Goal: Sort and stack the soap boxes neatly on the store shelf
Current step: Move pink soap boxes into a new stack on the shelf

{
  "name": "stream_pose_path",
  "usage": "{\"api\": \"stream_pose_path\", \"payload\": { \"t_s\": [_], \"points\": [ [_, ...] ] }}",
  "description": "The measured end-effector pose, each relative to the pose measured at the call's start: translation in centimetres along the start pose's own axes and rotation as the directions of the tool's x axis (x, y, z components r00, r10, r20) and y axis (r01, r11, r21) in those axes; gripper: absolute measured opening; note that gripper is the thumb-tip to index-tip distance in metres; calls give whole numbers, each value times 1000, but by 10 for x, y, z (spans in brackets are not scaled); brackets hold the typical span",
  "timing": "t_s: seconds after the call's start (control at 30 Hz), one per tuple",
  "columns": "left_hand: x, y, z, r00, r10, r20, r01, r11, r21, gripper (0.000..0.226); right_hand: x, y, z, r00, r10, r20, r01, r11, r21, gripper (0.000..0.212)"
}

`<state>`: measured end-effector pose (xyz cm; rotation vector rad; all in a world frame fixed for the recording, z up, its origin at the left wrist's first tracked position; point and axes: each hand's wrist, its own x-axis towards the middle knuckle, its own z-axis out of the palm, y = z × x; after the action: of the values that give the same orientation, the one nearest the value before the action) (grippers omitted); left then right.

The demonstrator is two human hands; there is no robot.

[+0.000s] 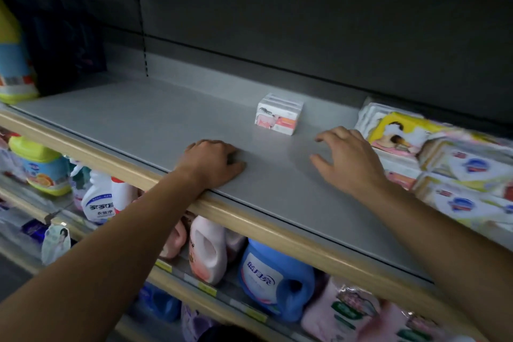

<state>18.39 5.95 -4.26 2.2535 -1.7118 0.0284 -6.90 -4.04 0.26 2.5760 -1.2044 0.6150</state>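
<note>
L hand (215, 159) at shelf (155, 122) edge; R hand (350, 157) maybe hovering.

The grey shelf (155, 122) has a tan wood-grain front edge (249, 219). On it, a white soap pack (278, 117) carries pink and orange panels. Right of that pack lie a yellow-wrapped soap bundle (399, 130) and white soap boxes (466, 172) with blue oval logos. Below the shelf stand a blue detergent jug (273, 280) and a pale pink bottle (206, 250).
</note>
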Motion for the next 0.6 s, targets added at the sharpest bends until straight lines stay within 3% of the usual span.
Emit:
{"api": "stream_pose_path", "payload": {
  "t_s": [0.17, 0.33, 0.47, 0.6],
  "points": [
    [-16, 61, 4, 997, 75, -1, -74, 978, -193, 41, -58, 50, -24, 992, 96, -84, -106, 986, -126, 41],
    [-30, 127, 14, 982, 182, -50, -188, 921, -341, 39, -69, 81, -27, 987, 158, -40, -162, 940, -300, 55],
    [-41, 142, 31, 957, 284, -51, -289, 941, -175, 47, -59, 84, -15, 977, 208, 51, -179, 923, -340, 60],
    [-37, 140, 37, 957, 283, -63, -289, 949, -124, 51, -58, 87, -3, 971, 237, 31, -220, 937, -272, 52]
  ]
}}
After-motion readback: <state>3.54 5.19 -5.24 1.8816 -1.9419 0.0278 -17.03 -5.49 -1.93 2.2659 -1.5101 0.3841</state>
